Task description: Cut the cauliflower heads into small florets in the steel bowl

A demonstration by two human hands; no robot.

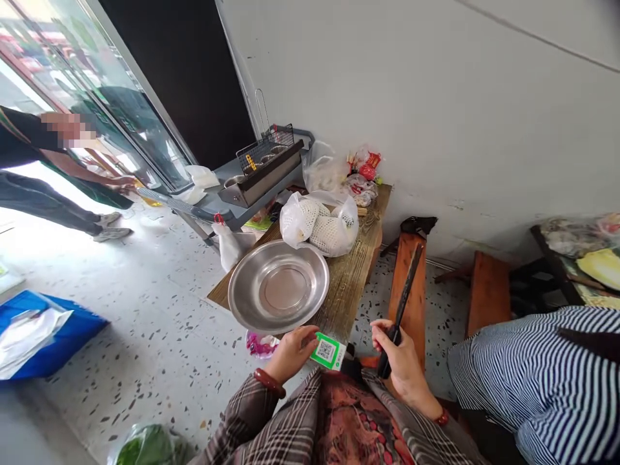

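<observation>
My left hand (292,354) is closed at the near edge of the table, thumb and fingers pinching the corner of a green-and-white QR code card (327,351). In my right hand (402,361) is a long, thin, dark tool (407,290) with a black handle, pointing up and away; its exact kind is unclear. Just beyond my left hand, a wide steel basin (281,287) rests on the wooden table (346,297), with nothing in it. Behind the basin lies a clear plastic bag (320,223) of white, netted round items.
A grey cart (194,210) holding a metal fryer-like rack (264,174) stands behind the table. Wooden benches (489,290) are to the right, beside a person in striped clothing (542,374). Another person (48,168) stands by the glass door. A blue bag (62,349) lies on the floor at left.
</observation>
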